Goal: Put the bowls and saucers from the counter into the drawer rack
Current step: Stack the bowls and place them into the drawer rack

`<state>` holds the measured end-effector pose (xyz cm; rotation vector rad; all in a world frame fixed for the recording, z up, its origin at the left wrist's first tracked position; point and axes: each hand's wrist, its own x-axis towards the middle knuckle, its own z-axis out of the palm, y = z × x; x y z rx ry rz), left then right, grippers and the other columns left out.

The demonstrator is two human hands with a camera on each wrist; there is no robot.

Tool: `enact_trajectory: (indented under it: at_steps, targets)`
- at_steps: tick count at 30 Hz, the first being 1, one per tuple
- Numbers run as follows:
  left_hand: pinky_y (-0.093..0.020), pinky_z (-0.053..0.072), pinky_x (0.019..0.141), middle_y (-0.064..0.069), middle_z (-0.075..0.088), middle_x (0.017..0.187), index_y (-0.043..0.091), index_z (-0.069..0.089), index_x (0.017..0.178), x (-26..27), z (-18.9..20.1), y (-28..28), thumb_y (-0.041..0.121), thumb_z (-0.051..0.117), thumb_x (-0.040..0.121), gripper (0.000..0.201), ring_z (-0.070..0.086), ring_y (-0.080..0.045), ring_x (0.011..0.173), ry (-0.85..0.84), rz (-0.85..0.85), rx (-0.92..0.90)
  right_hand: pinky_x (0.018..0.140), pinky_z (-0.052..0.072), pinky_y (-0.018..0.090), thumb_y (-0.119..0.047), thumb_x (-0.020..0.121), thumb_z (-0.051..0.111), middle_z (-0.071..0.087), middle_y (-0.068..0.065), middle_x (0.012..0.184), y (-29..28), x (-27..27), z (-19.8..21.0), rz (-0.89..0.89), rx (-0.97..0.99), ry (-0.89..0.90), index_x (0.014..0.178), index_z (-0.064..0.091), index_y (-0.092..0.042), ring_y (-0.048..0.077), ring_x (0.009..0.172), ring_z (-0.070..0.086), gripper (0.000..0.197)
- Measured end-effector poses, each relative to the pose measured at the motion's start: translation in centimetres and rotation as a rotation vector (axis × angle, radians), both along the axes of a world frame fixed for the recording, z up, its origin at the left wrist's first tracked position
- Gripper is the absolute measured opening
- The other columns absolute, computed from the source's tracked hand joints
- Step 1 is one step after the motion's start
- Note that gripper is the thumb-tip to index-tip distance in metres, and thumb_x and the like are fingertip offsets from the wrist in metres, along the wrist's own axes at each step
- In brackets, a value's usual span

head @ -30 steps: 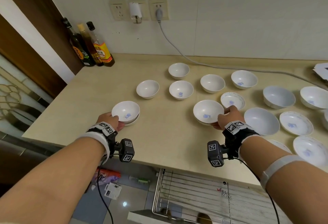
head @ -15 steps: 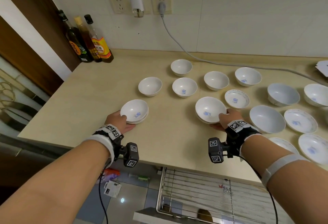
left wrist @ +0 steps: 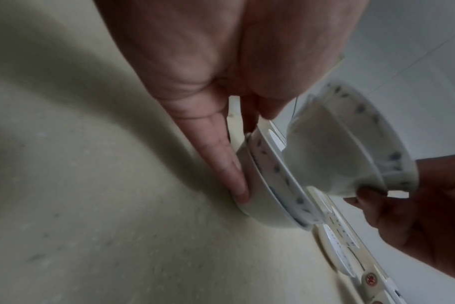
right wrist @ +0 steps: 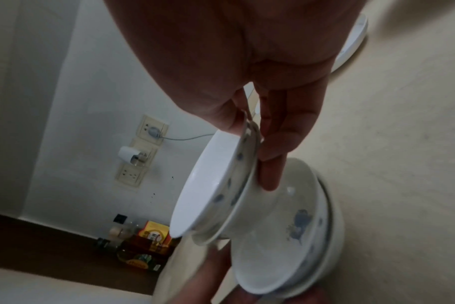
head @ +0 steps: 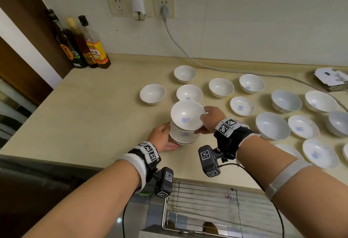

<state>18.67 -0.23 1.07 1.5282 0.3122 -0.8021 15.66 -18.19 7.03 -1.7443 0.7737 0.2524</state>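
Observation:
My left hand (head: 166, 137) cups a low stack of white bowls (head: 183, 136) that sits on the beige counter (head: 94, 117); a finger (left wrist: 221, 156) lies along the stack's wall (left wrist: 270, 197). My right hand (head: 205, 122) pinches the rim of two nested bowls (head: 187, 115) and holds them tilted just above that stack. The right wrist view shows the thumb inside the rim of the held pair (right wrist: 216, 185), directly over the lower stack (right wrist: 294, 236). Several more bowls (head: 221, 87) and saucers (head: 242, 106) are spread over the counter to the right. The wire drawer rack (head: 216, 202) is pulled out below the counter edge.
Three bottles (head: 84, 43) stand in the back left corner. A grey cable (head: 188, 58) runs from a wall socket along the back of the counter. A box of papers (head: 331, 78) lies at the far right.
My left hand slid its stack rightward and my right hand lifted its two bowls off the counter and carried them left, so they now hang over the left stack.

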Motion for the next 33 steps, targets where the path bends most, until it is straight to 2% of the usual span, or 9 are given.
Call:
enact_trajectory:
  at_steps: [3, 6, 10, 13, 15, 19, 23, 28, 33]
  targets:
    - [-0.051, 0.06, 0.088, -0.017, 0.05, 0.15, 0.021, 0.041, 0.151, 0.0, -0.1, 0.1, 0.059, 0.037, 0.102, 0.062, 0.072, -0.047, 0.099, 0.068, 0.019, -0.004, 0.052, 0.061, 0.042, -0.001, 0.091, 0.04, 0.061, 0.015, 0.082, 0.7, -0.4, -0.5, 0.021, -0.063, 0.055, 0.107, 0.054, -0.011, 0.047, 0.074, 0.071, 0.023]
    - [-0.05, 0.059, 0.09, -0.014, 0.051, 0.147, 0.023, 0.035, 0.154, -0.2, 0.1, 0.0, 0.072, 0.042, 0.092, 0.079, 0.071, -0.046, 0.102, 0.102, -0.032, -0.029, 0.058, 0.061, 0.051, -0.001, 0.089, 0.042, 0.062, 0.018, 0.097, 1.4, -0.8, -1.2, 0.048, -0.108, 0.083, 0.11, 0.056, -0.009, 0.05, 0.085, 0.071, 0.026]
    - [-0.047, 0.061, 0.085, -0.014, 0.057, 0.135, 0.021, 0.041, 0.147, -0.4, 0.4, -0.5, 0.044, 0.062, 0.096, 0.06, 0.073, -0.045, 0.098, 0.09, -0.06, -0.037, 0.067, 0.062, 0.052, -0.015, 0.082, 0.043, 0.063, 0.021, 0.114, 2.0, -0.8, -2.5, 0.115, -0.23, 0.064, 0.121, 0.054, -0.008, 0.046, 0.084, 0.071, 0.041]
    - [-0.045, 0.062, 0.078, -0.026, 0.055, 0.139, 0.017, 0.038, 0.147, -0.4, 0.1, -0.7, 0.012, 0.055, 0.099, 0.052, 0.071, -0.046, 0.094, 0.069, -0.056, -0.05, 0.063, 0.063, 0.047, -0.018, 0.083, 0.043, 0.06, 0.019, 0.115, 2.0, -1.0, -3.1, 0.136, -0.291, 0.048, 0.127, 0.047, -0.017, 0.039, 0.075, 0.073, 0.044]
    - [-0.042, 0.064, 0.069, -0.027, 0.053, 0.139, 0.017, 0.039, 0.147, -0.3, -0.1, -0.6, 0.004, 0.049, 0.097, 0.052, 0.07, -0.045, 0.089, 0.066, -0.039, -0.073, 0.062, 0.064, 0.043, -0.019, 0.085, 0.044, 0.058, 0.019, 0.116, 1.9, -1.2, -3.2, 0.147, -0.317, 0.043, 0.129, 0.045, -0.02, 0.034, 0.07, 0.074, 0.044]
    - [-0.045, 0.065, 0.068, -0.026, 0.052, 0.139, 0.014, 0.043, 0.145, -0.6, -0.5, -0.4, -0.001, 0.046, 0.094, 0.053, 0.07, -0.044, 0.088, 0.043, -0.004, -0.103, 0.059, 0.062, 0.036, -0.023, 0.089, 0.051, 0.06, 0.02, 0.118, 1.7, -1.7, -3.6, 0.103, -0.191, 0.091, 0.133, 0.044, -0.017, 0.031, 0.072, 0.074, 0.045]
    - [-0.054, 0.062, 0.08, -0.024, 0.052, 0.139, 0.013, 0.047, 0.142, -2.2, -0.4, 0.6, -0.003, 0.047, 0.092, 0.052, 0.068, -0.051, 0.101, 0.022, -0.01, -0.07, 0.08, 0.061, 0.05, -0.019, 0.092, 0.054, 0.062, 0.018, 0.118, 1.4, -3.0, -3.2, 0.106, 0.13, 0.191, 0.132, 0.047, -0.012, 0.039, 0.086, 0.073, 0.041]
    - [-0.055, 0.062, 0.078, -0.02, 0.052, 0.136, 0.017, 0.051, 0.133, -6.6, 1.0, 2.9, -0.003, 0.049, 0.094, 0.045, 0.066, -0.055, 0.103, -0.019, 0.039, -0.004, 0.084, 0.059, 0.051, -0.015, 0.089, 0.054, 0.063, 0.019, 0.117, 1.7, -5.3, -3.2, 0.331, 0.279, 0.231, 0.131, 0.048, -0.019, 0.043, 0.088, 0.072, 0.043]
    - [-0.046, 0.065, 0.075, -0.017, 0.055, 0.136, 0.023, 0.047, 0.142, -13.0, 1.5, 5.3, 0.01, 0.057, 0.096, 0.049, 0.075, -0.047, 0.087, -0.079, 0.113, 0.11, 0.091, 0.056, 0.053, -0.003, 0.088, 0.045, 0.064, 0.012, 0.113, 3.3, -8.0, -3.9, 0.615, 0.368, 0.217, 0.108, 0.055, -0.029, 0.039, 0.097, 0.068, 0.034]
